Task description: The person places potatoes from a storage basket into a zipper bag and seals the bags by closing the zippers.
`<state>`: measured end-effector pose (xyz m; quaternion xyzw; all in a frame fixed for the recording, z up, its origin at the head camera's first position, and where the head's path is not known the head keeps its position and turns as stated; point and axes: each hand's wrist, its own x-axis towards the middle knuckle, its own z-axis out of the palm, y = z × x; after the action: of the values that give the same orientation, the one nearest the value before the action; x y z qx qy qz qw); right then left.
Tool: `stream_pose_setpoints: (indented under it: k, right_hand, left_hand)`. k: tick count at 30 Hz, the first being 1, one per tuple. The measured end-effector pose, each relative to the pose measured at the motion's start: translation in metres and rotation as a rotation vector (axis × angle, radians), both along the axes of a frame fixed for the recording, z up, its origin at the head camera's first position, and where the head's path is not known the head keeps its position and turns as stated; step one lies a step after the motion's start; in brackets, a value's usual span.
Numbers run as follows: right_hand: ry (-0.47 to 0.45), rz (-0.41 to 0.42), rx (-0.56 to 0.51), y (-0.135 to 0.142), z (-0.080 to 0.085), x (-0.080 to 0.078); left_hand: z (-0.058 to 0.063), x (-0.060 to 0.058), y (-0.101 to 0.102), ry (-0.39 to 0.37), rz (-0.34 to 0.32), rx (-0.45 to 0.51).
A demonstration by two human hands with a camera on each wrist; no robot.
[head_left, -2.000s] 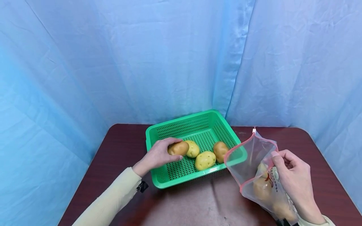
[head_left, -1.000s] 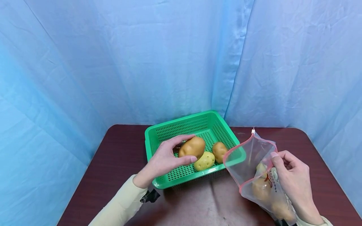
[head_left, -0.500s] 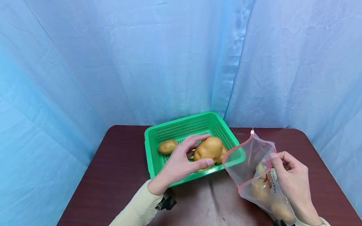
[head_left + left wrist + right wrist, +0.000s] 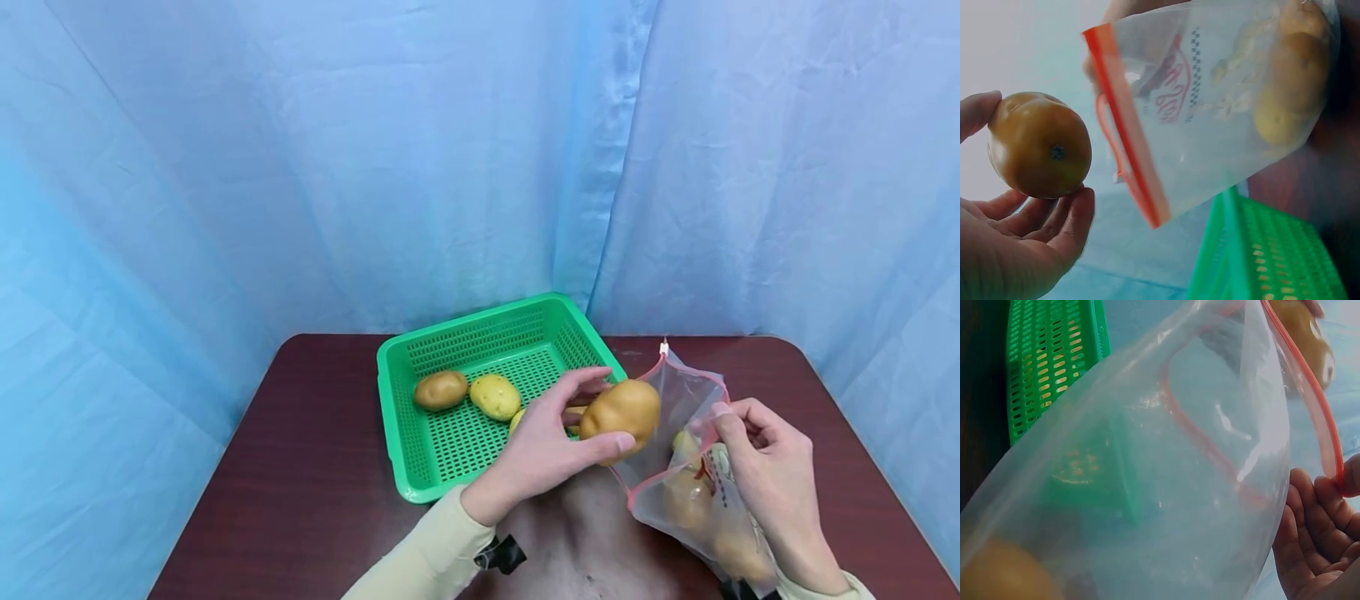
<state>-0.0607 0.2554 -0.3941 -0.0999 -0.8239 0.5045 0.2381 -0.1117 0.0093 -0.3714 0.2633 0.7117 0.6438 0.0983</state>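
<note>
My left hand (image 4: 540,450) grips a brown potato (image 4: 624,415) between thumb and fingers. It is raised beside the mouth of a clear zip bag (image 4: 684,396) with a red-pink rim, overlapping that mouth in the head view. In the left wrist view the potato (image 4: 1041,147) is apart from the bag (image 4: 1166,181). My right hand (image 4: 776,483) pinches the bag's rim on the right side, and the mouth gapes. Several potatoes (image 4: 1300,69) show through the plastic at the bag's bottom.
A green perforated basket (image 4: 480,316) stands left of the bag. Inside lie a brown potato (image 4: 441,390) and a yellow potato (image 4: 495,397); others are partly hidden behind my left hand. Dark red table (image 4: 315,433) beneath, with blue curtains (image 4: 450,167) behind its far edge.
My left hand has lifted the brown potato from the basket and carried it right to the bag's mouth. My right hand keeps its pinch on the bag, nearly still.
</note>
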Motion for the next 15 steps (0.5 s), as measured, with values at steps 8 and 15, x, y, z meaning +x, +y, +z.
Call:
stream_pose_setpoints:
  k: [8, 15]
  right_hand:
    - [-0.01, 0.005, -0.009, 0.0, -0.002, 0.0]
    - [-0.006, 0.03, -0.027, 0.0, -0.001, 0.001]
  left_hand:
    - [-0.016, -0.007, 0.024, -0.047, 0.008, -0.033]
    - [-0.027, -0.009, 0.037, 0.095, 0.085, -0.337]
